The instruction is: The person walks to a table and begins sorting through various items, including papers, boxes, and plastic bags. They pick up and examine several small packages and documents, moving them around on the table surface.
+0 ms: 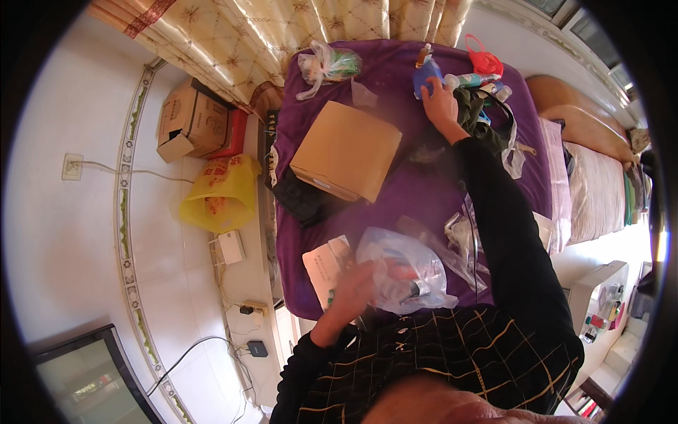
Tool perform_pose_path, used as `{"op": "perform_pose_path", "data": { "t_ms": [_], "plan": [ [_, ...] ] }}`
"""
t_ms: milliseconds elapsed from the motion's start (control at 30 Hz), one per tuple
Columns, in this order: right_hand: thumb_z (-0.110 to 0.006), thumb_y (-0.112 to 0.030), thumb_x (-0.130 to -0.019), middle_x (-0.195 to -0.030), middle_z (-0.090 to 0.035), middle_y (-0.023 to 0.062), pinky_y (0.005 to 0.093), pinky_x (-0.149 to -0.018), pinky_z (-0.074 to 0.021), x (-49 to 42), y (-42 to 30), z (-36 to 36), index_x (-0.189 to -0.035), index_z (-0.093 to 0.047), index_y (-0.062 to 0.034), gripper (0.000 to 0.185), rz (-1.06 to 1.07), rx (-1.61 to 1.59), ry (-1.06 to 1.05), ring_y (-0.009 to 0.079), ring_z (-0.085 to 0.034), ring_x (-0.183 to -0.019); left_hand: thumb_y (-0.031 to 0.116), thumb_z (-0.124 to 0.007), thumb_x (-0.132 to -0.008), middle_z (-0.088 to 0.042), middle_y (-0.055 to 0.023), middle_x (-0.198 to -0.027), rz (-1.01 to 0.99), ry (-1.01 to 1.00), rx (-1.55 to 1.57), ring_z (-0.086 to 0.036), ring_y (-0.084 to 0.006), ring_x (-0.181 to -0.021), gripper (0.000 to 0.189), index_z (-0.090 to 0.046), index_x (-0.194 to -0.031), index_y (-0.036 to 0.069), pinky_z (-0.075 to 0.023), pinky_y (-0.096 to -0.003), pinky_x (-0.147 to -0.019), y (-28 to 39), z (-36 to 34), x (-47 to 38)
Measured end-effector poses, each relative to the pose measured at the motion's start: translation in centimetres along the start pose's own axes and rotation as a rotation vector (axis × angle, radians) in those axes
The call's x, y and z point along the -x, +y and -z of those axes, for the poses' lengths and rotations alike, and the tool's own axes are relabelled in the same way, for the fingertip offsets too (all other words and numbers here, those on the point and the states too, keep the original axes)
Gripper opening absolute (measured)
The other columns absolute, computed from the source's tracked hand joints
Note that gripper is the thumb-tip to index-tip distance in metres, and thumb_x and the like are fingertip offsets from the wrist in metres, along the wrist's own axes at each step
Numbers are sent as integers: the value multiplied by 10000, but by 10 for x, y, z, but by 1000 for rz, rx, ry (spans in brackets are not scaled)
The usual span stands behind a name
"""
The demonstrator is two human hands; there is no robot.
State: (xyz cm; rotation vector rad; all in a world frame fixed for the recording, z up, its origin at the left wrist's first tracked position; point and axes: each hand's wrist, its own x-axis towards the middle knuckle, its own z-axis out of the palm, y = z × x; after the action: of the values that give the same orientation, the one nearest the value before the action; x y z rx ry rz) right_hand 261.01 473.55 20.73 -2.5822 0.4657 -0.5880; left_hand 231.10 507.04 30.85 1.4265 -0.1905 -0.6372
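Observation:
My right hand (440,106) reaches to the far side of the purple-covered table (392,212), its fingertips at a blue object (425,78); whether it grips this is unclear. Beside it lie a clear bottle with a teal label (471,80), a small bottle of amber liquid (424,55) and dark green cloth (476,116). Near my body, my left hand (356,289), blurred, is at the left edge of a translucent plastic bag (405,270) with several items inside; its fingers are not clear. A white printed box (326,267) is just left of that hand.
A closed cardboard box (347,148) stands on the table above a black object (302,199). A knotted plastic bag (328,66) and a red item (484,63) lie at the far edge. Clear packaging (450,254) is at the right. A yellow bag (222,193) hangs at the left.

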Motion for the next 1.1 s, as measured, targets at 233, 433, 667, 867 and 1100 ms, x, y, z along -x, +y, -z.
{"op": "perform_pose_path", "data": {
  "t_ms": [233, 433, 667, 867, 1100],
  "plan": [
    [-672, -215, -865, -861, -545, 56, 333, -591, -474, 69, -8, 81, -1002, -552, -129, 201, -104, -756, -6, 176, -584, -738, -26, -304, -840, -657, -44, -1052, 68, 141, 105, -519, -42, -648, 475, -563, -1239, -17, -425, -174, -573, 6, -4, 2],
    [-530, -263, -964, -1115, -582, 94, 317, -658, -576, 185, -23, 196, -1340, -397, -75, 441, -679, -1592, -745, 168, -632, -858, 40, -314, -932, -644, -79, -1141, -47, 229, 202, -523, -72, -580, 406, -527, -1275, -5, -439, -202, -551, 10, -6, 3],
    [-505, -248, -976, -970, -636, 134, 249, -489, -551, 316, -39, 233, -1209, -522, -11, 333, -1113, -1487, -1353, 189, -646, -700, 246, -325, -1017, -642, -71, -1165, -79, 209, 157, -474, -49, -562, 409, -522, -1272, -5, -386, -179, -520, 12, -9, 7],
    [-398, -274, -992, -974, -613, 169, 234, -436, -451, 326, -22, 229, -1297, -435, -7, 407, -1104, -1480, -1524, 148, -581, -635, 325, -302, -1030, -631, -80, -1203, -95, 154, 101, -409, -4, -548, 467, -533, -1260, -11, -327, -150, -472, 15, -14, 19],
    [-378, -308, -991, -951, -603, 224, 212, -448, -431, 323, -25, 233, -1269, -455, -39, 394, -1113, -1463, -1768, 157, -517, -569, 406, -312, -1024, -599, -135, -1215, -148, 145, 169, -578, -188, -1075, 527, -549, -1237, -15, -448, -283, -916, 15, -36, 26]
  ]
}}
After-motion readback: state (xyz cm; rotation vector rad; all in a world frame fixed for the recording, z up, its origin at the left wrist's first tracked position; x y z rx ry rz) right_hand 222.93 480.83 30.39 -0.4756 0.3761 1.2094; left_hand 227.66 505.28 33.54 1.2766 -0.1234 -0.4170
